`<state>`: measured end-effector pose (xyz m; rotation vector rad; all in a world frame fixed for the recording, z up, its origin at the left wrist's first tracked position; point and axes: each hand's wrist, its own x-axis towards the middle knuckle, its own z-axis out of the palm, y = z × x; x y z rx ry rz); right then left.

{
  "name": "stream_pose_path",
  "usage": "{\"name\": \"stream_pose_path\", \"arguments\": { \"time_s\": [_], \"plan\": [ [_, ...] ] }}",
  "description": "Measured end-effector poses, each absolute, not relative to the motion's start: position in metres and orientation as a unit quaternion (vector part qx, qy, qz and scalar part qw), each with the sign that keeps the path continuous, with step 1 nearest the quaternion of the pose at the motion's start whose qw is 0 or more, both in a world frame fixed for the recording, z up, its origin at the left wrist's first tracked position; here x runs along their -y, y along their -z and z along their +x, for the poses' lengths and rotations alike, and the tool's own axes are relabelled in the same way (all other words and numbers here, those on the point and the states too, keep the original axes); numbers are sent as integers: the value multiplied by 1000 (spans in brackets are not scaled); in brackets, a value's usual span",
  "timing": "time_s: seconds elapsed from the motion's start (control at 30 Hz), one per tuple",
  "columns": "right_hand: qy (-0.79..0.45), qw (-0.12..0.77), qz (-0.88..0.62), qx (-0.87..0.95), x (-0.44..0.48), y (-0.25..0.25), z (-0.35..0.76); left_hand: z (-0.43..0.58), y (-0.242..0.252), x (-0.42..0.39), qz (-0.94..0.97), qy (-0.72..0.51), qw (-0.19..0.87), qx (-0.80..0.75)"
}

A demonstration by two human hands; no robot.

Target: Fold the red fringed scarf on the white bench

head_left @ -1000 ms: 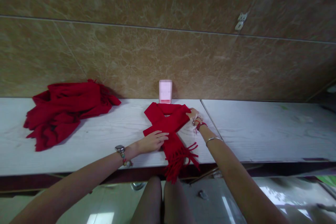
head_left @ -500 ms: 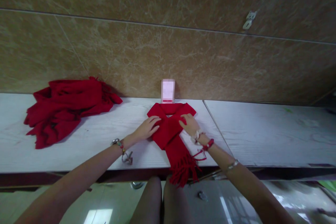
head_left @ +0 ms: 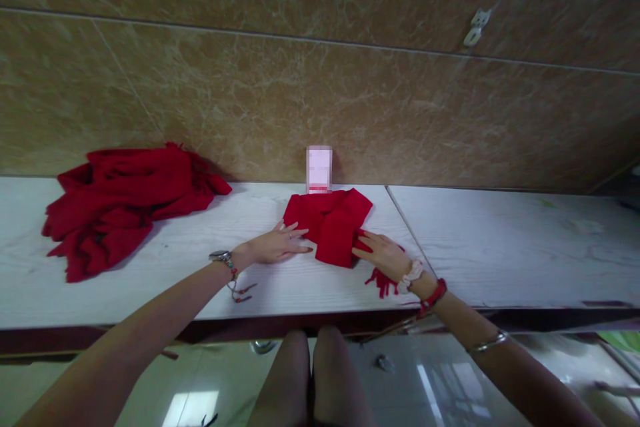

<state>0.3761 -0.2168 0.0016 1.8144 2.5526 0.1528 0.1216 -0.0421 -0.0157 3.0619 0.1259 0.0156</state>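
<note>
A red scarf (head_left: 335, 237) with fringe lies folded and crossed over itself on the white wooden counter. My left hand (head_left: 275, 245) rests flat at the scarf's left edge, fingers spread and stretched toward it. On the scarf's right side, my right hand (head_left: 383, 255) lies over the fringed tail, its fingers apart and reaching left onto the cloth. The palm hides part of that tail, and the fringe (head_left: 384, 282) sticks out below it. A small pale card or box (head_left: 320, 168), blurred, stands against the wall right behind the scarf.
A second red scarf (head_left: 125, 200) lies crumpled on the counter (head_left: 280, 293) at the left. A brown marble-patterned wall (head_left: 225, 93) rises behind, with a small white cat-shaped hook (head_left: 477, 27) at upper right. A seam crosses the counter right of my right hand.
The scarf's fringed tail has shifted from hanging over the front edge to the right, under my right hand. My right hand moved right and nearer; the scarf's folds lie differently.
</note>
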Motion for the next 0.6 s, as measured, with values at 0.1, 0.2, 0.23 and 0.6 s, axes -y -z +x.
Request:
{"name": "stream_pose_path", "arguments": {
  "time_s": [0.1, 0.2, 0.23, 0.6],
  "plan": [
    [-53, -7, 572, -818, 226, 5, 407, 129, 17, 50, 997, -27, 45, -63],
    [-57, -37, 595, -801, 237, 21, 413, 140, 20, 56, 990, -68, 47, -110],
    [-59, -47, 602, -795, 239, 25, 413, 147, 20, 57, 989, -80, 47, -114],
    [96, -124, 560, -814, 256, 26, 422, 255, 23, 47, 980, 7, 92, -176]
  ]
}}
